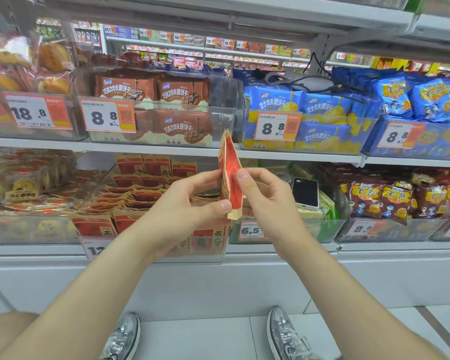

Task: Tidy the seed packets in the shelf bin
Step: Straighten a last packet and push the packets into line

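Observation:
A red and tan seed packet (pixel 230 175) stands upright and edge-on in front of the lower shelf. My left hand (pixel 190 203) holds it from the left, thumb pressed near its bottom corner. My right hand (pixel 264 196) pinches it from the right, thumb on its side. Behind my hands, the clear shelf bin (pixel 213 253) holds several more red and tan packets (pixel 138 193); some stand in rows at the front and back, others lie flat in a loose pile in the middle.
A phone (pixel 305 189) lies on green packets in the bin to the right. Bins of brown (pixel 182 110) and blue (pixel 317 118) biscuit packs fill the shelf above. Dark red snack bags (pixel 390 201) sit at the right. My two shoes stand on the tiled floor below.

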Tool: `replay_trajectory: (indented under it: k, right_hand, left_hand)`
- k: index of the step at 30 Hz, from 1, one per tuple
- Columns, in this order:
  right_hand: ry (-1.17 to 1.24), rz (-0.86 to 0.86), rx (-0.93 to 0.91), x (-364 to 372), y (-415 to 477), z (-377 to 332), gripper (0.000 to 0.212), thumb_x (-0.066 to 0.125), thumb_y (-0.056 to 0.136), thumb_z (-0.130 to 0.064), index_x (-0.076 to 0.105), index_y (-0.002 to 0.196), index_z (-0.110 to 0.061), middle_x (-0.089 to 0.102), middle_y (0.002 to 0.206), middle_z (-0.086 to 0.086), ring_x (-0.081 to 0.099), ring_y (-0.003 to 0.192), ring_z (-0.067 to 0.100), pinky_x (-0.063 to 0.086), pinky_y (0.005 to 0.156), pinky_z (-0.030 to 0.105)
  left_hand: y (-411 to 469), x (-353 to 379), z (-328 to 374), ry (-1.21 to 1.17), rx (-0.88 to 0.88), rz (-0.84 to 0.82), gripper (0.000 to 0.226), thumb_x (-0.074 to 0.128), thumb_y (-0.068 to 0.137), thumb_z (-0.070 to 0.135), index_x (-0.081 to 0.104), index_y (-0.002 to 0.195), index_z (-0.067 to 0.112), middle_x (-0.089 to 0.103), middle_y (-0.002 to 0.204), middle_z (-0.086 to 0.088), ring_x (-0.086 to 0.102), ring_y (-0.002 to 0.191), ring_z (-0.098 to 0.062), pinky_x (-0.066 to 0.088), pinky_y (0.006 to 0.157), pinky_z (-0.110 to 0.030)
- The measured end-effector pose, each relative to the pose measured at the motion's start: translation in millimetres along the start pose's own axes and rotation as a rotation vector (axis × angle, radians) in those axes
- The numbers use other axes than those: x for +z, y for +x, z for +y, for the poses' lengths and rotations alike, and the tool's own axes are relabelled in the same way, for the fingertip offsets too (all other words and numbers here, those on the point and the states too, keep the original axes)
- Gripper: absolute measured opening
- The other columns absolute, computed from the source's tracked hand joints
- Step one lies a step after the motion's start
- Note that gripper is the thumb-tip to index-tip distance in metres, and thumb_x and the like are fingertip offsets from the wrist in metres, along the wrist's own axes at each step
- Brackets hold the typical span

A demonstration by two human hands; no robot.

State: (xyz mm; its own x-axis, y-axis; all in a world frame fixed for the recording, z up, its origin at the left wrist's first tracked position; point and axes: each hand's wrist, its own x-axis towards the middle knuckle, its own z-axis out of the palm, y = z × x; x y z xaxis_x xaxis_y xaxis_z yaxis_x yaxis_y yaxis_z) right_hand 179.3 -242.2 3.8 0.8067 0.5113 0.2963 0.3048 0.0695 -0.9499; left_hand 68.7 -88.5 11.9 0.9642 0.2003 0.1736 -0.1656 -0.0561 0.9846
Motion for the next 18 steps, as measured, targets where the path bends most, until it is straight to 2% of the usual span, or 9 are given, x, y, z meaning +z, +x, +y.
replay_trajectory:
  k: [3,6,9,12,15,18]
  right_hand:
    - [0.003,-0.138,0.001,-6,1,-1,0.033,0.073,0.098,-0.033,0.073,0.131,-0.034,0.079,0.119,-0.002,0.074,0.115,0.021,0.063,0.096,0.046]
    - [0.001,-0.23,0.003,-10,0,-2,0.042,0.073,0.099,-0.027,0.068,0.141,-0.033,0.076,0.128,-0.002,0.073,0.12,0.02,0.062,0.098,0.042]
    - [0.003,-0.208,0.017,-12,-1,-3,0.038,0.07,0.104,-0.023,0.067,0.142,-0.027,0.078,0.125,-0.001,0.076,0.114,0.019,0.063,0.096,0.041]
    - [0.013,-0.179,0.057,-11,-2,-3,0.038,0.073,0.101,-0.029,0.069,0.139,-0.027,0.08,0.119,0.001,0.079,0.107,0.02,0.065,0.09,0.037]
    - [0.052,-0.151,0.129,-8,-4,-4,0.036,0.074,0.099,-0.036,0.071,0.133,-0.026,0.082,0.111,0.002,0.081,0.096,0.025,0.064,0.081,0.032]
    - [0.07,-0.136,0.187,-6,-4,-5,0.031,0.072,0.099,-0.043,0.074,0.126,-0.028,0.083,0.105,0.001,0.082,0.089,0.028,0.063,0.078,0.033]
  left_hand:
    - [2,-3,-1,-0.086,-0.015,0.024,0.053,0.075,0.097,0.009,0.065,0.146,0.029,0.064,0.148,0.0,0.075,0.121,-0.023,0.064,0.098,-0.044]
    - [4,-7,-3,-0.073,-0.034,0.049,0.053,0.079,0.095,0.012,0.069,0.142,0.032,0.063,0.15,-0.001,0.068,0.131,-0.025,0.063,0.099,-0.043]
    - [6,-10,-4,-0.094,-0.056,0.04,0.044,0.077,0.097,0.014,0.073,0.138,0.029,0.063,0.151,-0.004,0.065,0.135,-0.029,0.063,0.1,-0.044]
    - [4,-8,0,-0.157,-0.106,0.02,0.036,0.068,0.103,0.012,0.071,0.138,0.018,0.073,0.137,-0.007,0.074,0.121,-0.029,0.063,0.099,-0.041]
    - [1,-5,4,-0.163,-0.179,0.008,0.031,0.064,0.106,0.022,0.072,0.135,0.015,0.078,0.127,-0.008,0.076,0.117,-0.03,0.063,0.097,-0.039]
    - [1,-3,6,-0.136,-0.241,0.033,0.033,0.064,0.104,0.035,0.077,0.127,0.015,0.08,0.123,-0.003,0.078,0.111,-0.031,0.065,0.094,-0.039]
